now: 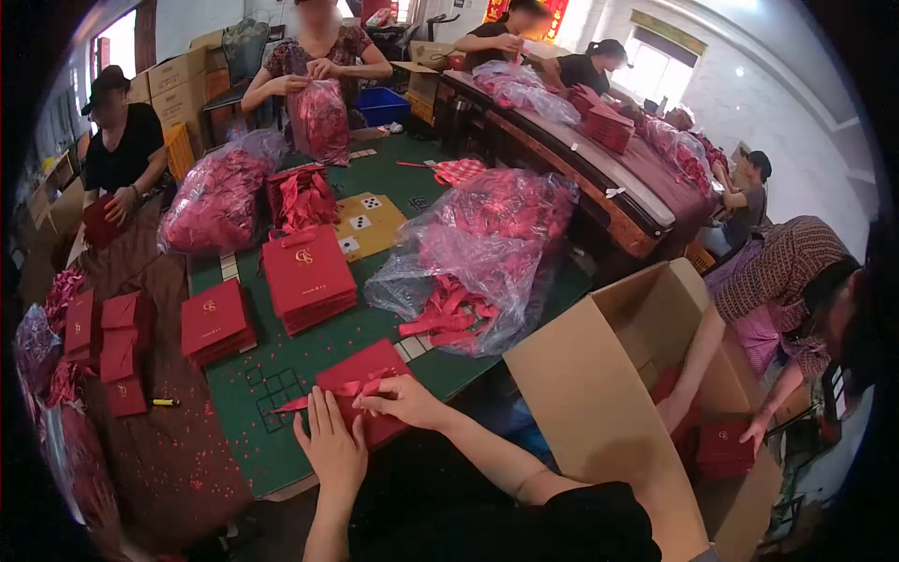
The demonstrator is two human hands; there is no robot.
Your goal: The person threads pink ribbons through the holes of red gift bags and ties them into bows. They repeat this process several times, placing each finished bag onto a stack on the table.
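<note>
A red bag (375,361) lies flat at the near edge of the green table, with a red ribbon (354,387) across it. My left hand (334,440) rests with its fingers stretched out on the bag's left part, over the ribbon. Just to its right, my right hand (405,401) pinches the ribbon between thumb and fingers. Beyond the bag stands a stack of red bags with gold print (307,272), and a lower stack (215,318) is left of it. A clear plastic sack of red ribbons (487,244) sits to the right.
An open cardboard box (599,375) stands at the right; a co-worker's hands (752,436) hold red bags in it. More sacks (220,197) and a yellow board (370,225) lie farther back. Other people work around the green table (281,450) and the far table (562,140).
</note>
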